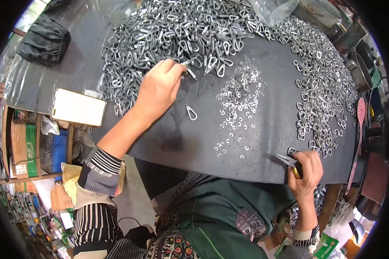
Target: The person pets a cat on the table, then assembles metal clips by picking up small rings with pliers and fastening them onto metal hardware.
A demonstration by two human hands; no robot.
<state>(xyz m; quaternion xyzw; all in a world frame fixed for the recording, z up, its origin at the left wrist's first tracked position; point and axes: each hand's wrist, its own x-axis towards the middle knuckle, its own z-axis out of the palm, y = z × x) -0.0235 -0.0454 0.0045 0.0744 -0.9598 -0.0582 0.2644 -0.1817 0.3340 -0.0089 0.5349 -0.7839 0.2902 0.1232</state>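
My left hand (162, 82) reaches to the near edge of a big heap of silvery snap hooks (160, 36). Its fingers are closed in a pinch on one snap hook (192, 74), mostly covered by the fingertips. A single snap hook (191, 113) lies apart on the dark tabletop below that hand. My right hand (306, 172), at the table's near edge, is wrapped round a pair of pliers (286, 160) with yellow on the handle; their jaws point left. A small metal ring (291, 151) shows beside its fingertips. Tiny open C-shaped rings (242, 95) lie scattered mid-table.
A heap of metal links (320, 86) spreads along the right side. A white-screened phone (78, 107) and a black pouch (45, 39) lie at left. A pink perforated strip (361, 112) lines the right edge. Metal pans (320, 12) stand at the far right.
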